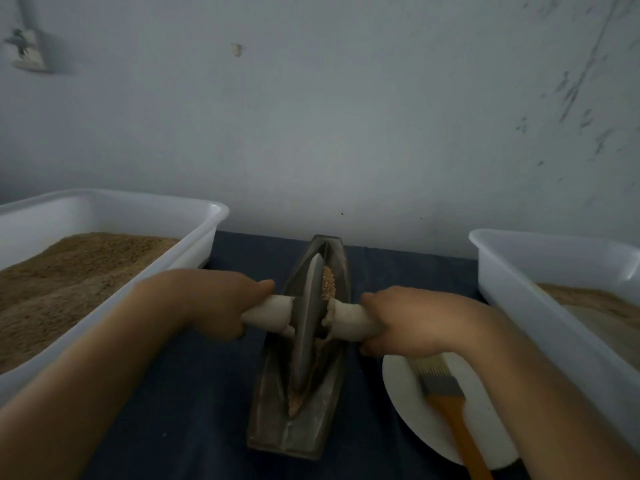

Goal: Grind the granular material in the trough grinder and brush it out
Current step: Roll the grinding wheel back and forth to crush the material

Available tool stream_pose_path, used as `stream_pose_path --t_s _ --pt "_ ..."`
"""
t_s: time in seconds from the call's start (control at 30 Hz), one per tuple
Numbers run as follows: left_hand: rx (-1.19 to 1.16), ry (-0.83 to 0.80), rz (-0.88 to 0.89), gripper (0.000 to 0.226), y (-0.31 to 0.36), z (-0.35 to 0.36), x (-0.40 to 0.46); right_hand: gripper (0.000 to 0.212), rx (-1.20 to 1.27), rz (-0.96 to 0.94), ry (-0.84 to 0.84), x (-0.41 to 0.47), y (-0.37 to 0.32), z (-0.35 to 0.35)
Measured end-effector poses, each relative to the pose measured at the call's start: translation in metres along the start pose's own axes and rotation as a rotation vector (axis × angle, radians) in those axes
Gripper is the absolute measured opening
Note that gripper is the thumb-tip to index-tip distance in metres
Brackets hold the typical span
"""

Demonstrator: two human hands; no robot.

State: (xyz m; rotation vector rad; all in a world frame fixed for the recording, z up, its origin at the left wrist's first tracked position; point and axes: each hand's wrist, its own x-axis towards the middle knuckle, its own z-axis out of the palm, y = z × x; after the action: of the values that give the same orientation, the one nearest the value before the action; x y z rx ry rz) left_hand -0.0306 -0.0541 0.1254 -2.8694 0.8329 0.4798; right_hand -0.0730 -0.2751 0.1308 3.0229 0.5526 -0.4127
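Observation:
A dark boat-shaped trough grinder (266,410) lies lengthwise on the dark cloth in the middle. A grey grinding wheel (307,323) stands upright in its groove, on a pale axle handle (268,313) that sticks out both sides. My left hand (214,303) grips the left end of the handle and my right hand (401,320) grips the right end. Tan granular material (328,282) lies in the groove beyond the wheel, and finer material (296,400) in front of it. A brush (446,396) with an orange handle lies on a white plate (408,410) at the right.
A white tub (138,209) holding brown granular material stands at the left. A second white tub (519,258) with paler material stands at the right, close to the plate. A grey wall rises just behind the table.

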Motion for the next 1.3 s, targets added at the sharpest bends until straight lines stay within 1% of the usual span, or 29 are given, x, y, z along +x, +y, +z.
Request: stream_pose_path --t_s 0.07,0.13,0.23,0.3,0.37,0.47,0.53,0.6,0.67,0.73,0.8,0.9,0.97,1.03,1.1,1.17,1.23,1.3 --pt "-0.014 -0.036 0.022 0.039 -0.001 -0.002 -0.006 0.028 0.004 -0.019 -0.043 -0.006 -0.002 -0.003" --pt "-0.029 -0.037 0.015 0.036 -0.001 -0.002 -0.005 0.029 0.007 -0.017 -0.048 -0.004 -0.001 -0.003" --pt "-0.042 0.020 -0.037 0.037 -0.001 0.003 0.009 0.027 0.020 0.021 0.011 0.010 0.004 0.002" --pt "-0.031 0.123 -0.062 0.038 -0.003 0.007 0.022 0.025 0.016 0.059 0.120 0.024 0.012 0.009" --pt "0.013 0.259 -0.089 0.037 -0.006 0.011 0.035 0.022 -0.036 0.083 0.280 0.036 0.020 0.018" --pt "0.106 0.478 -0.139 0.037 -0.009 0.020 0.051 0.024 -0.141 0.091 0.508 0.050 0.028 0.029" --pt "0.128 0.622 -0.141 0.037 -0.008 0.027 0.057 0.026 -0.171 0.094 0.595 0.055 0.030 0.034" --pt "0.116 0.701 -0.127 0.038 -0.007 0.030 0.057 0.027 -0.175 0.097 0.619 0.056 0.030 0.035" --pt "0.126 0.679 -0.131 0.042 -0.006 0.030 0.055 0.025 -0.177 0.096 0.588 0.054 0.029 0.034" --pt "0.167 0.588 -0.135 0.045 -0.005 0.026 0.049 0.024 -0.167 0.090 0.502 0.048 0.026 0.030" --pt "0.176 0.451 -0.116 0.046 -0.004 0.019 0.040 0.025 -0.102 0.083 0.372 0.039 0.021 0.023" --pt "0.071 0.210 -0.079 0.046 0.001 0.008 0.021 0.035 -0.035 0.070 0.163 0.022 0.010 0.012" --pt "0.019 0.076 -0.055 0.046 0.005 0.002 0.008 0.031 -0.050 0.027 0.062 0.011 0.004 0.005" --pt "0.004 -0.015 -0.037 0.045 0.006 -0.002 -0.002 0.025 -0.051 -0.004 0.001 0.003 0.001 0.001" --pt "-0.001 -0.049 -0.027 0.043 0.007 -0.004 -0.006 0.029 -0.034 -0.009 -0.028 -0.001 0.001 -0.001" --pt "-0.016 -0.044 -0.032 0.041 0.005 -0.003 -0.004 0.029 -0.022 -0.007 -0.021 0.002 0.002 0.000" --pt "-0.036 -0.019 -0.055 0.041 0.003 -0.001 0.004 0.026 -0.013 0.015 0.025 0.011 0.004 0.004" --pt "-0.063 0.030 -0.078 0.042 0.001 0.001 0.014 0.026 -0.019 0.056 0.113 0.022 0.008 0.009"
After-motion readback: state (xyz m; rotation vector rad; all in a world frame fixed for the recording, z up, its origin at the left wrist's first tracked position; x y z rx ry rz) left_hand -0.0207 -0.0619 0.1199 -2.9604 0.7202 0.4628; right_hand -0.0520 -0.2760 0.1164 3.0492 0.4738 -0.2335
